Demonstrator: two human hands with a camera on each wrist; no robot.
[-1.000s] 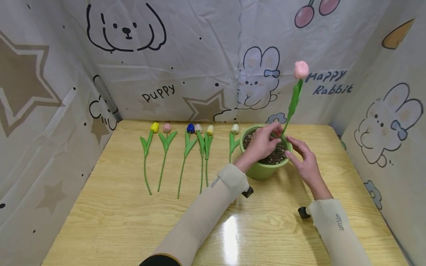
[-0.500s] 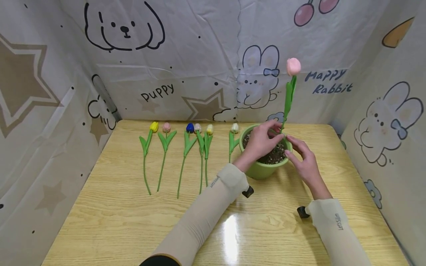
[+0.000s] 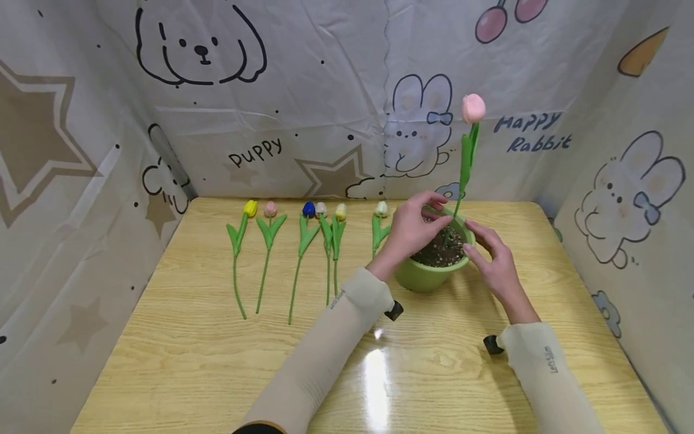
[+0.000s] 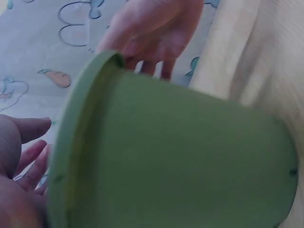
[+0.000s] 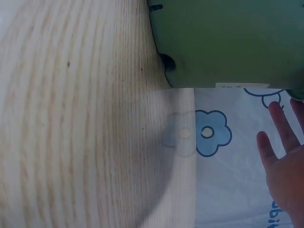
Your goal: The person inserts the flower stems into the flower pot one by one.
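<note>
A pink tulip (image 3: 473,108) stands nearly upright in the dark soil (image 3: 441,254) of a green flowerpot (image 3: 424,280) in the head view. My left hand (image 3: 408,232) hovers over the pot's left side, thumb and fingers spread apart close to the stem. In the left wrist view its fingers (image 4: 35,173) appear beside the rim with nothing between them. At the pot's right, my right hand (image 3: 500,268) rests thumb and index finger on the rim, its other fingers extended outside, as the right wrist view shows.
Several more tulips lie in a row left of the pot, among them a yellow one (image 3: 250,209), a blue one (image 3: 309,210) and a white one (image 3: 382,209). A printed cloth (image 3: 325,90) hangs behind the wooden table (image 3: 206,361).
My left hand has let go of the tulip stem and drawn back left. The tulip has swung left to more upright. My right hand has stayed at the rim.
</note>
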